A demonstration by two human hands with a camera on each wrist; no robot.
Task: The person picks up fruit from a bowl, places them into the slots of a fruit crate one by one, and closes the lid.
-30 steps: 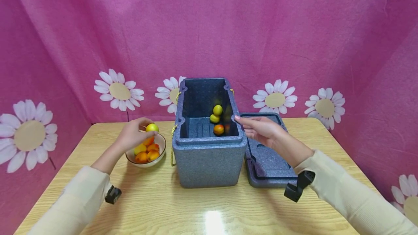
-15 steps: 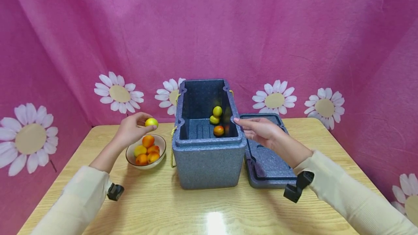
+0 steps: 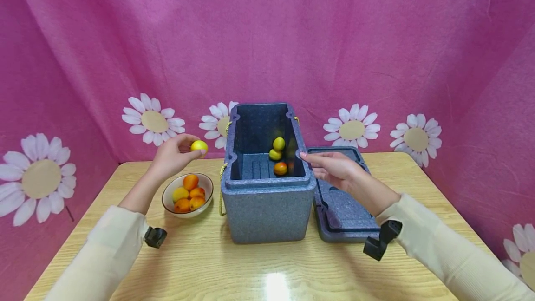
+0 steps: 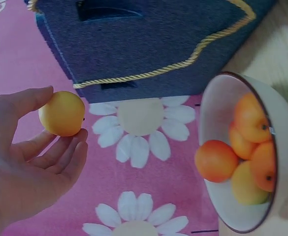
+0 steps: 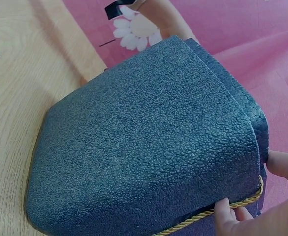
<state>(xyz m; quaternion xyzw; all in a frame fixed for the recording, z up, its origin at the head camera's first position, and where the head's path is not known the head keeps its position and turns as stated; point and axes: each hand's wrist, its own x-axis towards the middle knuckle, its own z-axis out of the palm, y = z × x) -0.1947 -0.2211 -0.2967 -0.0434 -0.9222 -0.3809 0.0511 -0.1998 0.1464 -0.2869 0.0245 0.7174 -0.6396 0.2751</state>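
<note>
Over near bowl, left hand has yellow fruit pinched between fingers, right hand grips box by rim. I'd keep pinch light, carry high, brace steady.

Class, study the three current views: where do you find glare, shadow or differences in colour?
Head view: white glare on the wooden table near the bottom edge, and a dim interior in the foam box; left wrist view: that box looks dark navy; right wrist view: it looks teal, with a soft shadow band across the table.
</note>
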